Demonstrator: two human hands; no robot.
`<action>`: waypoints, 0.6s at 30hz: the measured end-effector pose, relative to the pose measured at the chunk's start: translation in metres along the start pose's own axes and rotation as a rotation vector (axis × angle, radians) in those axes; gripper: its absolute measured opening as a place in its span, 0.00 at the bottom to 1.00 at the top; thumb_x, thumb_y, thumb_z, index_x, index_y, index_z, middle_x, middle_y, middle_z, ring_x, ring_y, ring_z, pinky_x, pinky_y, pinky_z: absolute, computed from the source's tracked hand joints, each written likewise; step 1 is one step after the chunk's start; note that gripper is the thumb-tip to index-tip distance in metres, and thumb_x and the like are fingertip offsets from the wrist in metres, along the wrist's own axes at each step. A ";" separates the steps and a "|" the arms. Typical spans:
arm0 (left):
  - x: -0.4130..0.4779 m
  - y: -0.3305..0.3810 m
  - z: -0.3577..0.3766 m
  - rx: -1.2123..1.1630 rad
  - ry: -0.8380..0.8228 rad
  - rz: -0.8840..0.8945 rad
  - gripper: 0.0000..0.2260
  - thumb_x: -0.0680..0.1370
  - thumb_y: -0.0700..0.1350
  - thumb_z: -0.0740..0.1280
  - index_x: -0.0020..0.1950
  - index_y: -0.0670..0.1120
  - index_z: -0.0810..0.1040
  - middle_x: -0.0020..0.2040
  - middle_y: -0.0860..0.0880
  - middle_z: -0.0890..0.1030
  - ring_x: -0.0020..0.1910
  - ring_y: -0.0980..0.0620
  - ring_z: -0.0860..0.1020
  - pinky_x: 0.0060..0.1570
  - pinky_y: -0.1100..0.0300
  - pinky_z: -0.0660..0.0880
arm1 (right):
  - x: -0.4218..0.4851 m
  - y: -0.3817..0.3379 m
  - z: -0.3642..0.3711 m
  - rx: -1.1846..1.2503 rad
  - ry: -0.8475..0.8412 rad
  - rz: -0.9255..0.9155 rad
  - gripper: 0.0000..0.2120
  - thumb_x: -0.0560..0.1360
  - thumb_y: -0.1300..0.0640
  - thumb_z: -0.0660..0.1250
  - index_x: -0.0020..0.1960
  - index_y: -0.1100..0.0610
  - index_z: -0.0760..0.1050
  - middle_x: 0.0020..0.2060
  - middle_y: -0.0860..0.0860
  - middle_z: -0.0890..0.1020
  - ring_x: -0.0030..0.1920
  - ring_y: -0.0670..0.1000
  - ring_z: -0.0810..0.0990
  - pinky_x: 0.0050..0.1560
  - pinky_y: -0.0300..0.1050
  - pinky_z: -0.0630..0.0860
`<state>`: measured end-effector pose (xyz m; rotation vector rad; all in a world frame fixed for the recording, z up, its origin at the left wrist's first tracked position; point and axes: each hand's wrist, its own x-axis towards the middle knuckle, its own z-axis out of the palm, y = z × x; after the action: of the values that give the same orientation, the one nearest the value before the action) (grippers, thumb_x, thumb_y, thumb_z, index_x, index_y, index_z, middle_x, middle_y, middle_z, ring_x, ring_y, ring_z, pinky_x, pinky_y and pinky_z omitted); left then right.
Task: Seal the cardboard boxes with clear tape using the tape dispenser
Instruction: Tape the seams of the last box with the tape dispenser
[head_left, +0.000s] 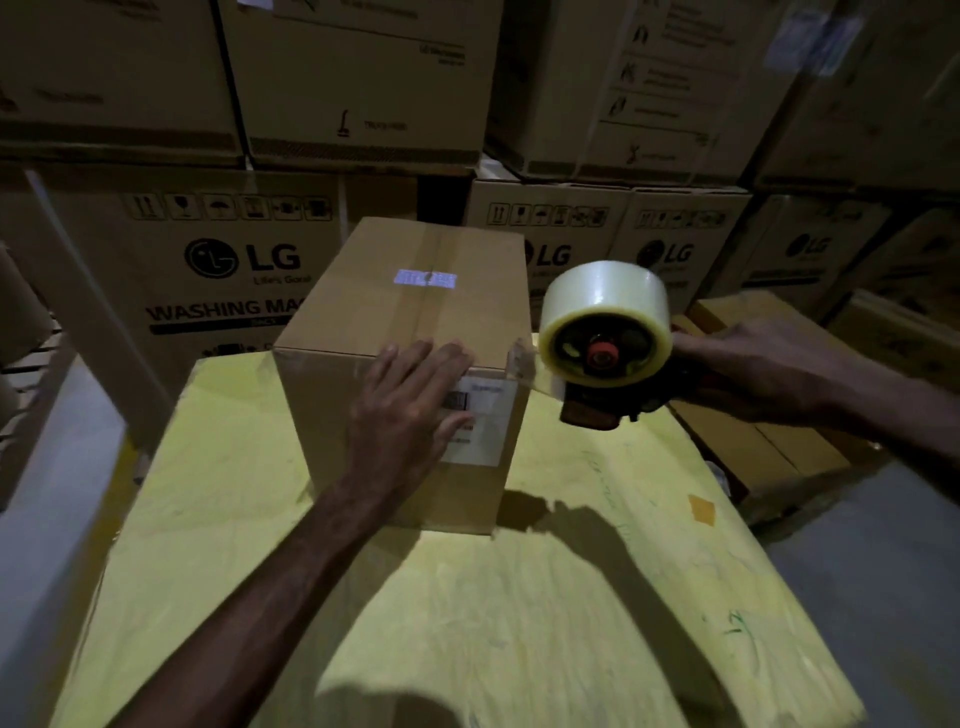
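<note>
Wall of stacked LG washing-machine cartons (218, 260) fills the back, dim light. In front of them, a yellow-covered counter (519, 597), scuffed, with pen marks. A plain cardboard box (363, 322) stands upright on the counter's far half, flaps shut and a taped seam running down the middle of its top. To the right, off the counter's edge and lower down, sit more brown boxes (753, 447). The left hand (410, 410) lies flat on the box's near face, its fingers (447, 358) straight and together, reaching up over the top front edge, pressing and gripping nothing. The right hand (769, 374) is out to the right of the box, its fingers curled round the handle of the tape dispenser (597, 405). The dispenser hangs in the air just beside the box's upper right corner, off the counter. The clear tape roll (602, 296) sits on top of the dispenser, hub facing the viewer. A white label (488, 431) is on the box's near face, partly under the left hand. A tape strip (524, 364) runs from the dispenser to the box's top right corner. A small bright sticker (426, 279) sits on the box top across the seam.
</note>
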<state>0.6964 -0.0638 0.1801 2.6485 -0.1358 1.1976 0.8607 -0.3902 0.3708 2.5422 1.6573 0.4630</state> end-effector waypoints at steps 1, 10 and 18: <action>-0.003 -0.002 0.003 0.006 0.002 -0.020 0.32 0.74 0.51 0.79 0.75 0.45 0.75 0.73 0.45 0.77 0.73 0.42 0.73 0.75 0.44 0.62 | -0.015 -0.028 0.025 0.114 -0.155 0.067 0.22 0.75 0.51 0.71 0.68 0.51 0.72 0.40 0.41 0.81 0.30 0.30 0.66 0.34 0.25 0.58; -0.010 -0.011 0.008 0.064 0.001 0.055 0.27 0.80 0.56 0.70 0.77 0.47 0.72 0.75 0.47 0.75 0.75 0.44 0.71 0.75 0.43 0.64 | -0.061 -0.056 0.114 0.123 0.083 0.097 0.19 0.71 0.60 0.78 0.51 0.51 0.69 0.30 0.51 0.80 0.28 0.41 0.67 0.33 0.23 0.51; -0.008 -0.016 0.015 0.033 0.061 0.014 0.28 0.77 0.53 0.76 0.75 0.45 0.75 0.73 0.46 0.77 0.73 0.43 0.73 0.75 0.44 0.62 | -0.081 -0.054 0.154 0.245 0.113 0.162 0.10 0.78 0.52 0.70 0.52 0.49 0.69 0.32 0.50 0.80 0.27 0.47 0.75 0.26 0.34 0.67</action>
<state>0.7048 -0.0520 0.1622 2.6397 -0.1251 1.2938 0.8275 -0.4247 0.1952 2.8941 1.6440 0.4482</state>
